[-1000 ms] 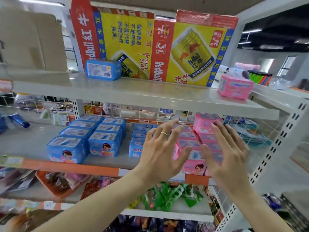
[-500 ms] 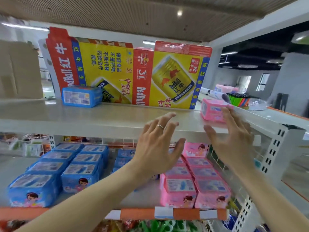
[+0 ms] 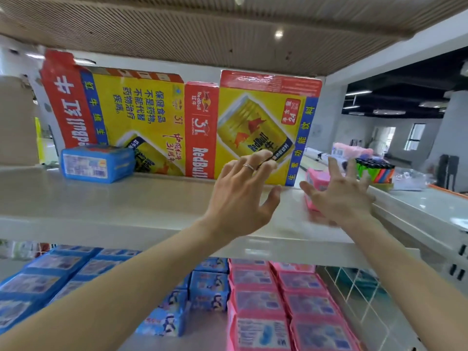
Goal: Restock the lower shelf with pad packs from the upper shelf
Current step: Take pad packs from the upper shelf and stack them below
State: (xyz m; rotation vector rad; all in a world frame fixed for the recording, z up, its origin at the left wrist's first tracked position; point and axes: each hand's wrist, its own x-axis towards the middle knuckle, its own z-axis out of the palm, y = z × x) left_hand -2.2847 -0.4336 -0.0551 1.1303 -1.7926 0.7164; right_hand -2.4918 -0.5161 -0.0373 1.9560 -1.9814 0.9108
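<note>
A pink pad pack (image 3: 317, 180) lies at the right end of the upper shelf (image 3: 126, 203), partly hidden behind my right hand (image 3: 340, 195). That hand is open with fingers spread, right in front of the pack. My left hand (image 3: 240, 198) is open too, raised over the shelf a little left of the pack, a ring on one finger. A blue pad pack (image 3: 97, 163) lies on the upper shelf at the left. On the lower shelf, rows of blue packs (image 3: 50, 277) fill the left and pink packs (image 3: 263, 300) the right.
A flattened red and yellow drink carton (image 3: 177, 125) stands along the back of the upper shelf. A brown cardboard box (image 3: 15, 122) stands at the far left. Coloured items (image 3: 374, 171) lie on a neighbouring shelf to the right. A wire divider (image 3: 354, 287) bounds the lower shelf's right side.
Both hands have risen from the lower shelf's pink packs to the upper shelf. My right hand has reached the pink pack there, and the view has tilted upward.
</note>
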